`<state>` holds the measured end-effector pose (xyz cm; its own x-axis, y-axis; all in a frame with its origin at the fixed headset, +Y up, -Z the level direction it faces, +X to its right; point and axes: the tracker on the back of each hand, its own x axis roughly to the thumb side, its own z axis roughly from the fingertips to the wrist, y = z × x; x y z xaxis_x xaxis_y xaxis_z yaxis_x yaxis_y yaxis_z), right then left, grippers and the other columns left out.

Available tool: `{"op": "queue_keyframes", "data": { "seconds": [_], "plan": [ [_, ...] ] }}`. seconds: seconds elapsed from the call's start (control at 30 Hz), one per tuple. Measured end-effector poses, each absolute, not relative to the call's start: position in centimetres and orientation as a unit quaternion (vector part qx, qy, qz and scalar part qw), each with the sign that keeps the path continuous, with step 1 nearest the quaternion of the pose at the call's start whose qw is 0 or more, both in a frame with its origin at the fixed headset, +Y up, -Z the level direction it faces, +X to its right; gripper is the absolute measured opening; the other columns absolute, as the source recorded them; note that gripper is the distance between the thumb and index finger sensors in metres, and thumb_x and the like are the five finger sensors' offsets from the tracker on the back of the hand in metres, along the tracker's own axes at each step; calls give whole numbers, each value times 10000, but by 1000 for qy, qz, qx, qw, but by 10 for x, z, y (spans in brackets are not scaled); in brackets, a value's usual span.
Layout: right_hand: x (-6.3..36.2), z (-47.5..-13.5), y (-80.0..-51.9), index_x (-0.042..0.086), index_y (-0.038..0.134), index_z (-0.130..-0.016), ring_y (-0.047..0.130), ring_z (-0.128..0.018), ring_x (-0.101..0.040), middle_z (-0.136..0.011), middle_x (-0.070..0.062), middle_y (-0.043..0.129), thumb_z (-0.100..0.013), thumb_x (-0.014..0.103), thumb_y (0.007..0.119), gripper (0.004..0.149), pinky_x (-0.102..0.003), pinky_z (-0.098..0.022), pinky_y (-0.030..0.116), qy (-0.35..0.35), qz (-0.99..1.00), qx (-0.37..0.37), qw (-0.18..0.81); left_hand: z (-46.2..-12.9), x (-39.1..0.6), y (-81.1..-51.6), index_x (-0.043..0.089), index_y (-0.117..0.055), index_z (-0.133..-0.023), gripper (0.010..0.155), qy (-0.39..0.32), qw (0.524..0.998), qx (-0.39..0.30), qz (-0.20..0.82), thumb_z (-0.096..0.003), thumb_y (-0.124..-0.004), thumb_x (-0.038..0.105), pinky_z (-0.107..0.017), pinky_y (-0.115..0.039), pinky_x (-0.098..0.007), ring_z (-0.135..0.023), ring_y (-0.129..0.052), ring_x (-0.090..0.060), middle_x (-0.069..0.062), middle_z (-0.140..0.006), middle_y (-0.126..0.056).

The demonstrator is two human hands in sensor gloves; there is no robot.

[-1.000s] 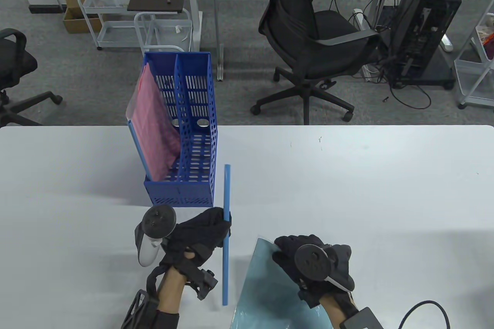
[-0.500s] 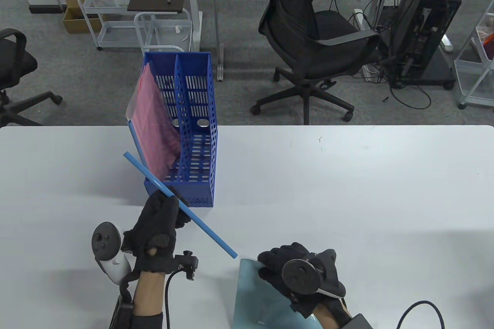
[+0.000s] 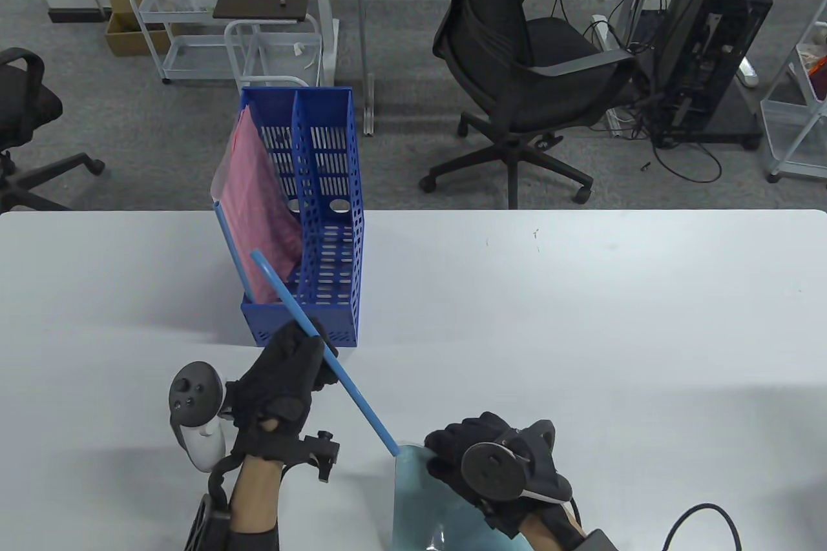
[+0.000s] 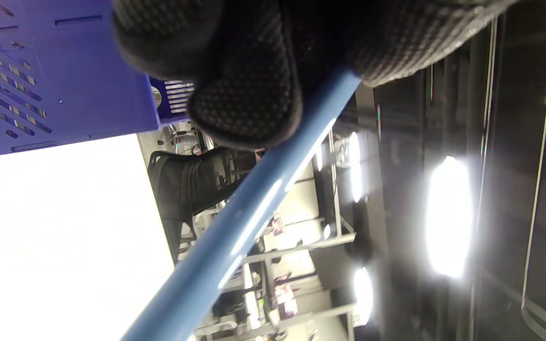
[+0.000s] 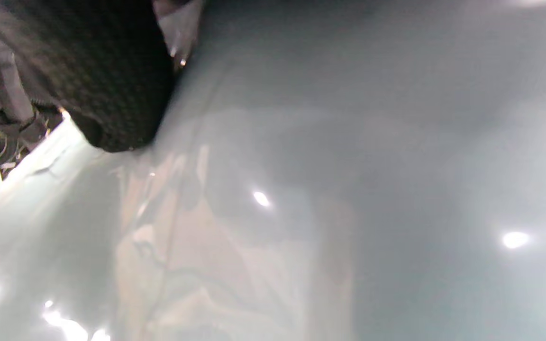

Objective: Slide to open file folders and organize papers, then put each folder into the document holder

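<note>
Gripping the blue slide bar [image 3: 326, 354] near its middle, the left hand [image 3: 278, 393] has its fingers [image 4: 247, 102] curled tight around it; the bar slants from 11 o'clock down to 5 o'clock, its lower tip at the translucent blue folder [image 3: 426, 506]. The right hand [image 3: 494, 470] pinches that folder's top corner, fingers bent over the sheet. At 12 o'clock from the left hand stands the blue document holder [image 3: 326, 215], a pink folder [image 3: 258, 215] in its left compartment.
</note>
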<state>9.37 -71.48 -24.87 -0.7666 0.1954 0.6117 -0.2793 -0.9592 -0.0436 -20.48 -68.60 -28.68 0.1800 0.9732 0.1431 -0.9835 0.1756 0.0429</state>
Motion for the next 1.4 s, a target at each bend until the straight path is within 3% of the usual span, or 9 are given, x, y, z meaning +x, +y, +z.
{"op": "queue_keyframes", "data": {
  "seconds": [0.17,0.3,0.47,0.77,1.17,1.4],
  "plan": [
    [89,-249,-716,243,917,-674,998,-285,-145,-469,39,1036,-299,446,894,427,-393,-424,889,-46,940,316,124,-288,-160,-688,255,-900,-860,476,-98,847,10,522,-437,-836,463,-303,-950,-325,-360,-1112,-135,2,-694,-1018],
    [102,-257,-717,244,925,-669,997,-274,-139,-457,38,1037,-305,445,885,417,-387,-417,891,-39,954,261,144,-289,-124,-707,259,-903,-859,478,-123,881,-49,454,-434,-834,468,-303,-955,-319,-351,-1112,-125,8,-689,-1021],
    [130,-276,-720,246,942,-661,998,-263,-136,-442,36,1044,-315,442,875,402,-382,-405,895,-15,949,175,262,-292,-105,-725,204,-878,-876,480,-155,867,-148,451,-457,-823,432,-314,-909,-381,-355,-1064,-184,-54,-688,-984],
    [163,-294,-726,250,951,-659,995,-257,-128,-437,30,1046,-320,439,872,396,-375,-399,898,25,921,86,380,-287,-95,-730,185,-896,-853,477,-175,873,-219,399,-453,-816,433,-299,-902,-393,-316,-1053,-179,-76,-646,-990],
    [192,-304,-730,254,955,-656,996,-255,-122,-434,33,1047,-324,444,864,393,-367,-397,902,10,905,21,425,-282,-89,-735,184,-898,-854,475,-192,875,-267,356,-454,-818,428,-306,-901,-400,-319,-1055,-187,-81,-651,-991],
    [189,-303,-730,253,954,-659,998,-255,-124,-436,31,1049,-327,441,862,393,-369,-395,902,10,909,21,417,-277,-95,-745,194,-894,-856,475,-197,869,-277,358,-455,-815,435,-313,-901,-400,-328,-1056,-184,-75,-658,-989]
  ]
}}
